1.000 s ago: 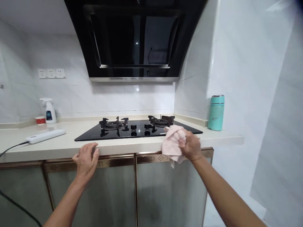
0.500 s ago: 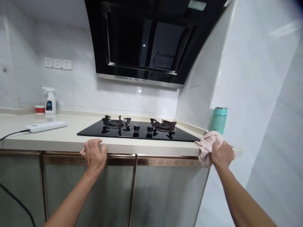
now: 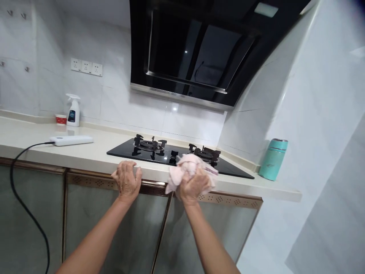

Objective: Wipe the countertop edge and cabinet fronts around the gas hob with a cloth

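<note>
My right hand [image 3: 195, 184] is closed on a bunched pale pink cloth [image 3: 189, 167], which lies against the front edge of the countertop [image 3: 152, 170] before the black gas hob [image 3: 122, 152]. Part of the cloth hangs over the edge and covers some of the hob's front in this view. Farther left, my left hand [image 3: 127, 180] grips the same front edge with bent fingers. Its fingertips are partly hidden.
A teal flask [image 3: 273, 160] stands at the counter's right end. On the left are a white device [image 3: 71, 140] with a black cable [image 3: 27, 205], a spray bottle [image 3: 73, 111] and a red-and-white cup [image 3: 61, 119]. A dark range hood [image 3: 196, 53] overhangs the hob.
My right hand has slid the cloth leftward along the counter edge, from near the flask to the middle of the hob. My left hand stays on the edge. The view has tilted.
</note>
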A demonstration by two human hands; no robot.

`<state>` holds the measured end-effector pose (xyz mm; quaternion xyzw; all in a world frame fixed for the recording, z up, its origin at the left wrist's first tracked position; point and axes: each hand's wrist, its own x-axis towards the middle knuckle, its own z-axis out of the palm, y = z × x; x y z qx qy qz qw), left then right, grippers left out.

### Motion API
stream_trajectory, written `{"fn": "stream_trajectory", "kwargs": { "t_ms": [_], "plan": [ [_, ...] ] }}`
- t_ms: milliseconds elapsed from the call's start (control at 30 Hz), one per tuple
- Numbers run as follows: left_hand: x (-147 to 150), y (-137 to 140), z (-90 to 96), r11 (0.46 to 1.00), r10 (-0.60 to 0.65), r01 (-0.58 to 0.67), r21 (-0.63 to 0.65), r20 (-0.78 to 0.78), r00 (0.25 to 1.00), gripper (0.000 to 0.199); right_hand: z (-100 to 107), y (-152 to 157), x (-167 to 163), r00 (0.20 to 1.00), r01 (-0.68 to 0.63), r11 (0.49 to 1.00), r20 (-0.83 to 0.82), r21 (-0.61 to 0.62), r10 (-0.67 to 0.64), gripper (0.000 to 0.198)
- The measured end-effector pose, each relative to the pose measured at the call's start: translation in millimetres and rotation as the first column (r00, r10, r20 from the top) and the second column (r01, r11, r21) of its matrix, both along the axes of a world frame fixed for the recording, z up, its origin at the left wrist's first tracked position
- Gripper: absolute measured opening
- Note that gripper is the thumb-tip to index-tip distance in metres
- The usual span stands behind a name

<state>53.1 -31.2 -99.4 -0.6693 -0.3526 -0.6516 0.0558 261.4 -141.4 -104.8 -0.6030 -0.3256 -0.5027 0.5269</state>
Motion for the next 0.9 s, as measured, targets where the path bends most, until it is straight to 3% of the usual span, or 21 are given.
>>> {"fn": "stream_trajectory", "kwargs": {
  "t_ms": [133,267,333,400,467,500,533,567,633,667,700,767,900],
  "plan": [
    [-11.0,0.3,-1.2,0.999,-0.048,0.049,0.02,-0.06,0.997,0.028,9.5,45.4,-78.0,0.984,-0.173,0.949,0.004,-0.265,0.181,0.058],
    [-30.8,7.4,1.0,0.991,-0.125,0.13,0.019,-0.166,0.978,0.036,29.2,65.6,-125.2,0.948,-0.308,0.815,-0.09,-0.49,0.304,0.062],
    [-42.6,10.2,5.8,0.983,-0.179,0.18,-0.014,-0.239,0.954,0.037,43.6,59.3,-128.5,0.911,-0.394,0.7,-0.152,-0.595,0.383,0.069],
    [-53.3,8.9,12.5,0.978,-0.21,0.199,-0.068,-0.277,0.938,0.036,61.1,43.2,-116.9,0.826,-0.521,0.524,-0.243,-0.674,0.509,0.073],
    [-60.2,2.1,19.0,0.988,-0.152,0.14,-0.07,-0.227,0.962,0.039,80.6,20.9,-92.0,0.711,-0.655,0.38,-0.361,-0.653,0.603,0.071],
    [-61.2,-3.1,21.6,0.995,-0.1,0.094,-0.036,-0.197,0.975,0.043,90.1,8.8,-75.2,0.671,-0.705,0.364,-0.406,-0.608,0.621,0.069],
    [-60.3,-8.8,23.6,0.998,-0.049,0.054,0.017,-0.19,0.981,0.048,98.8,-3.2,-56.2,0.669,-0.722,0.398,-0.423,-0.567,0.611,0.069],
    [-57.4,-14.7,25.4,0.996,-0.014,0.034,0.083,-0.226,0.974,0.053,106.2,-14.5,-35.5,0.7,-0.704,0.458,-0.418,-0.543,0.579,0.069],
    [-46.1,-24.8,29.6,0.979,0.011,0.075,0.191,-0.413,0.911,0.055,115.0,-33.5,8.4,0.862,-0.507,0.643,-0.334,-0.574,0.381,0.065],
    [-38.4,-28.4,33.0,0.97,0.019,0.109,0.219,-0.51,0.86,0.054,116.2,-40.5,29.8,0.926,-0.376,0.682,-0.285,-0.628,0.249,0.063],
    [-29.9,-31.0,37.9,0.963,0.028,0.136,0.232,-0.588,0.809,0.054,115.2,-45.4,49.8,0.948,-0.309,0.687,-0.272,-0.657,0.166,0.061],
    [-12.4,-33.6,52.2,0.957,0.042,0.165,0.237,-0.68,0.732,0.05,108.3,-49.3,82.4,0.966,-0.189,0.647,-0.258,-0.739,-0.012,0.058],
    [17.4,-37.2,85.9,0.974,0.017,0.163,0.159,-0.762,0.647,0.046,90.0,-41.5,113.8,0.971,-0.133,0.543,-0.219,-0.829,-0.097,0.05]
  ]
}}
